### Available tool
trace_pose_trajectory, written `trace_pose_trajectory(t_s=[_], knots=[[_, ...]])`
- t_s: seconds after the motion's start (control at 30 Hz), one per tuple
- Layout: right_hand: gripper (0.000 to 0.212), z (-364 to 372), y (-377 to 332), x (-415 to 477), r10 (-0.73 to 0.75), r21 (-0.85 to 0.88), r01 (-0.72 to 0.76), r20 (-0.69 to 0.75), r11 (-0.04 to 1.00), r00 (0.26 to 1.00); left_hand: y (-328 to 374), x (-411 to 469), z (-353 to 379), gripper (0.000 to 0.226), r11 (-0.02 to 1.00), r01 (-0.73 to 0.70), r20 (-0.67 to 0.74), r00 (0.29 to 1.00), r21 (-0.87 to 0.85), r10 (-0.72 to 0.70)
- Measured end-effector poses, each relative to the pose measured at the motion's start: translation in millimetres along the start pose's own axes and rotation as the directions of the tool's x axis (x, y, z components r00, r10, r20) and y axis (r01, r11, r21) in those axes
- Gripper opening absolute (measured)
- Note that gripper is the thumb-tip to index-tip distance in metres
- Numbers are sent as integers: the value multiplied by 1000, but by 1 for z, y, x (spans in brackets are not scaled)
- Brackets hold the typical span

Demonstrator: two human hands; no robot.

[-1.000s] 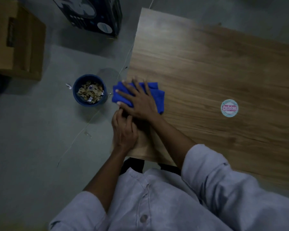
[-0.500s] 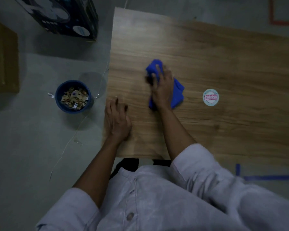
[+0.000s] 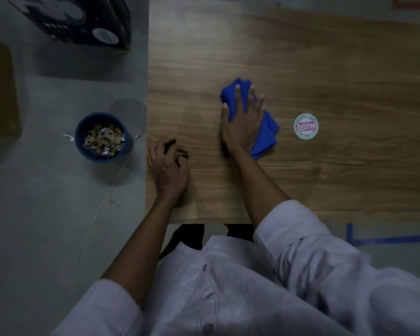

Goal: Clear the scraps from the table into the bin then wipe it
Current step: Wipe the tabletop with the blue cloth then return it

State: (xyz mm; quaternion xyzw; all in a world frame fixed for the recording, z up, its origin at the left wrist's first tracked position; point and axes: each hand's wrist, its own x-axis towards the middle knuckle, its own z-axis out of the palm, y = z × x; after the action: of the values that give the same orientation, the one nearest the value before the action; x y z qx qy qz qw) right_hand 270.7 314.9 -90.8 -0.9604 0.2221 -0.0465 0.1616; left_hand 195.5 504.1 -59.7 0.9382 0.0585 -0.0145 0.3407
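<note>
cloth [image 3: 264, 134] under right hand [image 3: 243, 123] on table [image 3: 325, 57]

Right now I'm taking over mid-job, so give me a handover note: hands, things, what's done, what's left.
Left hand rests on the table near its left edge, fingers loosely curled, empty.
Right hand presses flat on the blue cloth, mid-table.
Scraps lie in the blue bin on the floor; one white scrap beside it.
Done: table shows no scraps.
Left: finish wiping.
</note>
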Motion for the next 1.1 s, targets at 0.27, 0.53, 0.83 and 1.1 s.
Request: trace_pose_trajectory(t_s=[0.27,0.53,0.83,1.1], knots=[[63,-14,-31,-22,-498,483,350,222,803,838,8,10,-13,20,987,91,-58,993,-134,-100],[61,8,-54,-21,-95,-28,100,149,995,984,-8,0,-22,23,954,151,-95,979,-259,-181],[56,12,-89,-81,-722,368,623,398,690,565,-6,-9,-30,21,961,-13,-369,925,-276,-94],[58,-41,-87,1,-422,412,284,295,866,857,-19,-20,-28,28,943,105,-272,942,-315,-196]])
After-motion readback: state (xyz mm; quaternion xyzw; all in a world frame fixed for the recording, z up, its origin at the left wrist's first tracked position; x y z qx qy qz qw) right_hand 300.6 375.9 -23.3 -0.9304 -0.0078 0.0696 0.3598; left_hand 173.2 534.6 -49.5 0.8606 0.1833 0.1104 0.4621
